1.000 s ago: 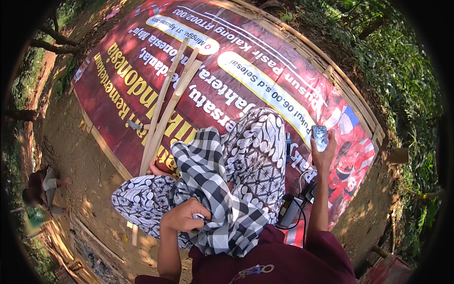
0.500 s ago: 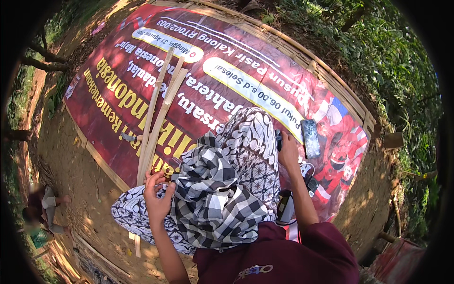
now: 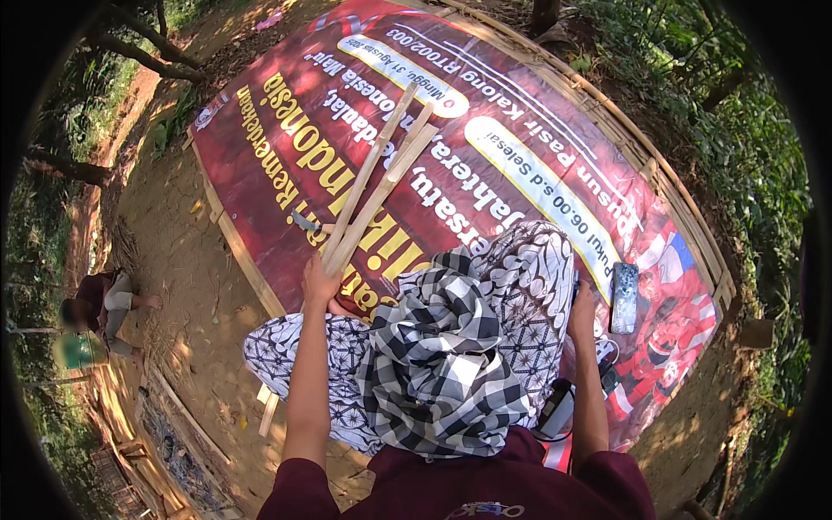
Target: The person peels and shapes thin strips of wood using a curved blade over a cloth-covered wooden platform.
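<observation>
My left hand (image 3: 321, 282) is closed around the lower part of several pale bamboo strips (image 3: 368, 201), which fan out over a red printed banner (image 3: 286, 160). Beside the strips lies a knife-like blade (image 3: 307, 224), its other end hidden behind them. My right hand (image 3: 582, 314) is beside my right knee, fingers curled on a small dark object (image 3: 575, 282) that is mostly hidden. Just right of that hand a phone (image 3: 624, 298) with a shiny face rests on the banner. Patterned black-and-white cloth (image 3: 530, 286) covers my legs, with a checked cloth (image 3: 438, 364) bunched on my lap.
A dark device with a cable (image 3: 555, 412) sits by my right thigh. Bamboo slats (image 3: 667, 186) edge the banner's far side. Bare soil (image 3: 186, 286) lies at the left, where another person (image 3: 108, 303) crouches near a green container (image 3: 80, 351). Plants grow at the right.
My left hand has gone from loosely bent fingers beside the strips to a grip around them. The view has shifted, so the whole scene sits further right. My right hand stays by the knee.
</observation>
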Motion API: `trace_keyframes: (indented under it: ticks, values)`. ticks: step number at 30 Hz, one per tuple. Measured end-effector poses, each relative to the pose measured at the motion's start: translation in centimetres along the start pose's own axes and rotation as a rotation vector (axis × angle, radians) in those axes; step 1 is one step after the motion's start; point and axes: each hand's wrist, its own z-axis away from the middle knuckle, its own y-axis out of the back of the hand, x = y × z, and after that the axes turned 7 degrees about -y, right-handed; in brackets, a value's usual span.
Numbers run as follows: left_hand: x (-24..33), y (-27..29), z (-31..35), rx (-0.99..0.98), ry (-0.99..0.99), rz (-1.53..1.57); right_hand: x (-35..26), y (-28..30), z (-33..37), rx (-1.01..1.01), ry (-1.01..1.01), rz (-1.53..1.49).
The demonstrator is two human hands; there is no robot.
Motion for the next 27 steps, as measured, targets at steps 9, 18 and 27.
trace_keyframes:
  ticks: [9,18,27]
  values:
    - [0.5,-0.2,-0.6,-0.116,0.016,0.102,1.2,-0.4,-0.2,0.027,-0.021,-0.028]
    - [1.5,4.0,-2.0,0.181,-0.135,0.148,-0.3,1.9,-1.5,-0.234,-0.239,0.004]
    - [-1.5,15.8,-2.1,0.394,-0.068,0.447,-26.3,6.3,-7.6,0.069,0.459,-0.013]
